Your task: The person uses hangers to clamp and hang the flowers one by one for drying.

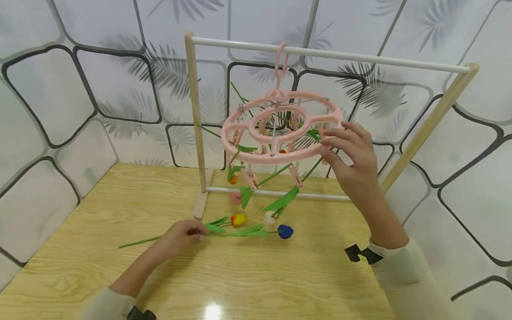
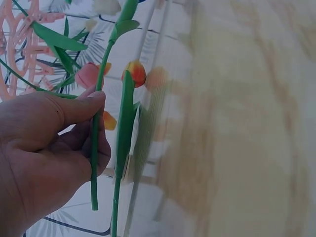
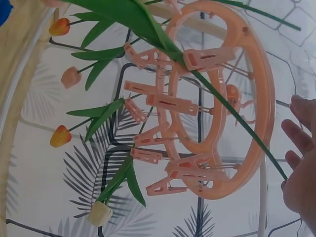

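Observation:
A round pink clip hanger [image 1: 290, 156] hangs by its hook, with several artificial tulips dangling head-down from its clothespins, among them a white tulip [image 3: 100, 214] and a pink tulip [image 3: 71, 77]. My right hand [image 1: 355, 151] is at the ring's right side, its fingers spread and loosely bent right by the rim. Low over the table, my left hand [image 1: 184, 236] pinches the green stem [image 2: 96, 148] of a blue tulip [image 1: 285, 231] between thumb and fingers. Just beside it lies a yellow-red tulip [image 1: 239, 219], its long stem reaching out to the left.
The hanger's hook sits on the white top bar [image 1: 369, 57] of a rack with wooden side posts [image 1: 195, 106]. A lower white bar [image 1: 318, 196] runs close above the wooden table [image 1: 251, 282]. Behind stands a patterned backdrop [image 1: 38, 100].

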